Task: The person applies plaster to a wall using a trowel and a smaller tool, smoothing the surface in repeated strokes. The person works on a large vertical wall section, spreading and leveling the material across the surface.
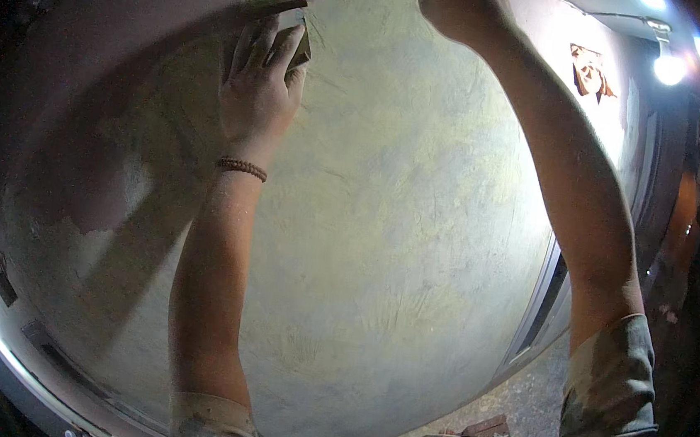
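Note:
A wall point(387, 180) coated in patchy pale yellow-grey plaster fills the middle of the view. My left hand point(263, 86), dusty white and with a brown bead bracelet point(242, 167) at the wrist, is raised against it. Its fingers grip a small flat tool point(283, 9) with a brown edge strip; the hand covers most of it, so its exact kind does not show. Up at the top edge my right hand point(460, 10) is closed near the upper wall. Whatever it holds is cut off by the frame, with only a dark bit showing.
Bare mauve wall point(94, 188) borders the plaster on the left. A lit bulb point(669, 70) hangs at the upper right, near a brown-edged opening point(592, 73) in the wall. A dark-and-white frame point(538, 306) stands at the right, with speckled floor point(530, 397) below.

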`<action>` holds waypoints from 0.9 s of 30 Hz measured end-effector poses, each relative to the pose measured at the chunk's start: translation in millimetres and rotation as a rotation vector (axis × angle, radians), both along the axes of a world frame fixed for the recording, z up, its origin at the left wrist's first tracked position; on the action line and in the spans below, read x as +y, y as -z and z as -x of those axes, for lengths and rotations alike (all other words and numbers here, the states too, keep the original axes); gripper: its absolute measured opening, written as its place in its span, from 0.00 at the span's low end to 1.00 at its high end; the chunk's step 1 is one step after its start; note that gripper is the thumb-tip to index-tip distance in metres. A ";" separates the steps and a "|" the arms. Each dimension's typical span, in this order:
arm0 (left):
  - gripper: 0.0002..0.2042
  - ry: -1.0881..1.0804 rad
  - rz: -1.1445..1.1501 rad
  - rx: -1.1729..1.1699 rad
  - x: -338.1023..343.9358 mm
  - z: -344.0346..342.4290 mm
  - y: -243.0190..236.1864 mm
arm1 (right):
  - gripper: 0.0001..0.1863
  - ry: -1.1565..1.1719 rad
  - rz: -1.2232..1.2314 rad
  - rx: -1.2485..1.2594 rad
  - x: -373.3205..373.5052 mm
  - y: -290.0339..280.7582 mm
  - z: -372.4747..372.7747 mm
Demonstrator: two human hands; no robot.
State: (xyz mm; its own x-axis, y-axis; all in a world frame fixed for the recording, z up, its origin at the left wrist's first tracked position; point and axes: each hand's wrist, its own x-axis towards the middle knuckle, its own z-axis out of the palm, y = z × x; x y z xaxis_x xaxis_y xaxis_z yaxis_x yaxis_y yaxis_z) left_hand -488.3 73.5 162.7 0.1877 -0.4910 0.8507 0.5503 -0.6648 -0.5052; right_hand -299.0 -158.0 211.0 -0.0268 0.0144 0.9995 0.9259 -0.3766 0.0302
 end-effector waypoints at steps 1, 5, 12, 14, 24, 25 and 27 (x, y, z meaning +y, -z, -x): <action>0.25 0.009 0.037 -0.008 1.0 4.0 0.4 | 0.11 0.041 0.025 0.019 0.1 6.5 3.4; 0.24 -0.003 -0.068 -0.023 0.1 -9.7 5.1 | 0.11 0.020 0.074 0.034 6.2 14.6 -6.7; 0.25 -0.028 0.012 0.015 -5.7 -11.6 17.4 | 0.12 0.097 0.085 -0.079 4.5 28.1 -18.2; 0.25 -0.017 -0.009 0.019 -8.0 -8.9 22.9 | 0.12 0.109 0.090 -0.014 5.5 40.2 -17.1; 0.26 -0.031 -0.032 -0.022 -14.4 -3.6 41.4 | 0.11 0.102 0.077 -0.006 6.4 64.8 -11.7; 0.25 -0.063 -0.005 -0.013 -14.3 -3.9 41.4 | 0.11 0.077 0.070 -0.003 6.0 68.0 -10.7; 0.26 -0.046 -0.005 -0.006 -13.0 -5.0 43.2 | 0.11 0.090 0.019 -0.075 10.1 60.1 -13.6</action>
State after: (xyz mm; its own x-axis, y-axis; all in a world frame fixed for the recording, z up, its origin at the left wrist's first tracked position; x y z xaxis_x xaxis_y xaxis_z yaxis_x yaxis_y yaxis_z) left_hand -483.3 60.5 119.5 0.2048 -0.4859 0.8497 0.5833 -0.6365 -0.5046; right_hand -285.4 -148.0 150.9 -0.0992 0.0388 0.9943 0.8834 -0.4566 0.1060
